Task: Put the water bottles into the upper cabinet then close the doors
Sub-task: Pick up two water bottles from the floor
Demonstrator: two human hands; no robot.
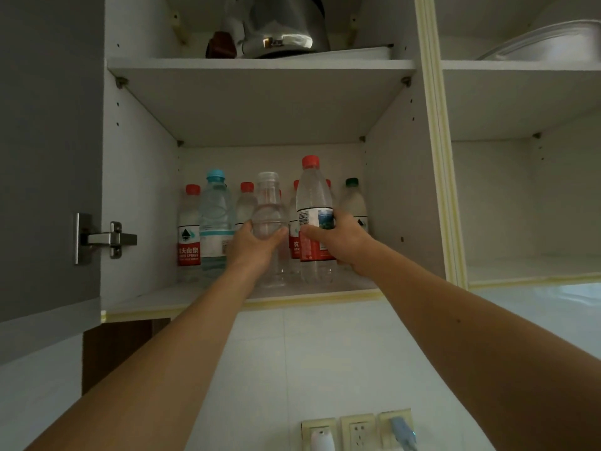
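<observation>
Here both arms reach up into the open upper cabinet [140, 190]. The left hand [252, 245] curls around a clear bottle [268, 209] with no label, its base seemingly on the lower shelf. The right hand [338, 237] grips a red-capped bottle [313, 203] at its label, upright, just beside the clear one. Behind them more water bottles stand in a row: a blue-capped bottle [216, 209] at left, a green-capped bottle [353, 198] at right. A metal kettle [283, 27] sits on the shelf above.
</observation>
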